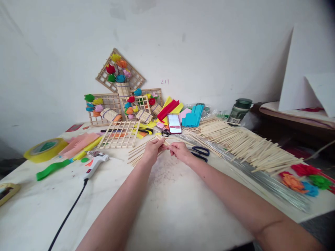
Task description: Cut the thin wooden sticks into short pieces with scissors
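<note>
Both my hands meet over the middle of a white table (167, 205). My left hand (152, 150) is closed around a thin wooden stick (162, 139), and my right hand (180, 150) pinches the same stick from the other side. A small row of loose sticks (136, 153) lies just left of my left hand. Black-handled scissors (200, 152) rest right beside my right hand. A white glue gun (94, 164) with a black cord lies to the left.
A big pile of wooden sticks (246, 143) and metal wires (272, 183) fill the right side. A wooden lattice (119, 134), a phone (174, 123), coloured paper sheets (192, 115), paper flowers (303, 179), yellow tape (44, 148) and a green jar (239, 111) surround the work spot.
</note>
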A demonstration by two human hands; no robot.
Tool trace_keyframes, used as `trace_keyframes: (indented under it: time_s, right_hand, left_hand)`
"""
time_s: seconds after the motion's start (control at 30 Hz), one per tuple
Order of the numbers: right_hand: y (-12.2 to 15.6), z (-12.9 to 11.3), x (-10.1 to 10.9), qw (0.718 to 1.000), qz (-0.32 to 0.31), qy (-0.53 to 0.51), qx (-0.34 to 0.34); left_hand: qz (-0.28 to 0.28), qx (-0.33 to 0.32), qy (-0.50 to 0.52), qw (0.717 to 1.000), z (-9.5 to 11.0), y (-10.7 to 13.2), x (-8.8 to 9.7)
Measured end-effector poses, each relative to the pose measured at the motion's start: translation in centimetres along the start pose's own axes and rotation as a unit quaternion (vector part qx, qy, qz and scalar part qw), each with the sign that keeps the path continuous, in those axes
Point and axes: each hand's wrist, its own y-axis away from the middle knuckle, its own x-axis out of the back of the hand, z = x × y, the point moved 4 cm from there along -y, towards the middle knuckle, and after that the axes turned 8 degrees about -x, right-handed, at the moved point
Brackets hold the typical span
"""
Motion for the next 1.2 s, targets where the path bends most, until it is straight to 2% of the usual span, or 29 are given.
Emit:
trace_keyframes:
  time_s: [0.07, 0.17, 0.23, 0.3, 0.37, 0.4, 0.47, 0.53, 0.7, 0.9, 1.03, 1.2]
  right_hand:
    - [-0.2, -0.2, 1.1, 0.999, 0.038, 0.011, 0.011]
    - [-0.4, -0.3, 2.5, 0.997, 0.082, 0.015, -0.003]
    - [-0.6, -0.1, 2.9, 0.996, 0.091, 0.012, -0.01]
    - [-0.8, 0.1, 2.8, 0.996, 0.091, 0.013, -0.015]
    - [-0.9, 0.4, 2.5, 0.996, 0.09, 0.021, -0.017]
    - [-0.9, 0.6, 2.3, 0.996, 0.089, 0.026, -0.015]
    - [-1.0, 0.9, 2.1, 0.995, 0.087, 0.038, -0.014]
    - [-1.1, 1.3, 2.0, 0.995, 0.086, 0.054, -0.015]
    - [-1.0, 1.5, 1.9, 0.99, 0.089, 0.105, -0.011]
    - [-0.6, 0.6, 2.6, 0.979, 0.109, 0.172, 0.001]
    - [-1.1, 0.3, 5.1, 0.973, 0.17, 0.157, -0.005]
    - [-1.7, 0.5, 8.7, 0.967, 0.225, 0.115, -0.005]
  left_hand:
    - [0.006, -0.029, -0.086, 0.996, 1.9, -0.4, 1.2]
    - [0.089, -0.078, -0.221, 0.968, 5.0, -1.4, 4.9]
    - [0.139, -0.093, -0.339, 0.926, 6.4, -1.9, 7.7]
    - [0.136, -0.063, -0.48, 0.864, 6.9, -2.2, 9.6]
    - [0.12, -0.034, -0.591, 0.797, 7.0, -2.2, 10.6]
    - [0.114, -0.02, -0.625, 0.772, 6.9, -2.1, 10.7]
    - [0.101, 0.003, -0.67, 0.736, 6.9, -1.8, 10.4]
    - [0.086, 0.017, -0.697, 0.712, 6.8, -1.5, 9.8]
    - [0.047, 0.028, -0.709, 0.703, 6.5, -1.2, 9.1]
    - [0.053, 0.03, -0.694, 0.717, 6.7, -1.2, 9.7]
    - [0.028, 0.009, -0.68, 0.733, 6.7, -1.3, 8.7]
    - [0.004, -0.048, -0.713, 0.699, 5.6, -1.1, 5.6]
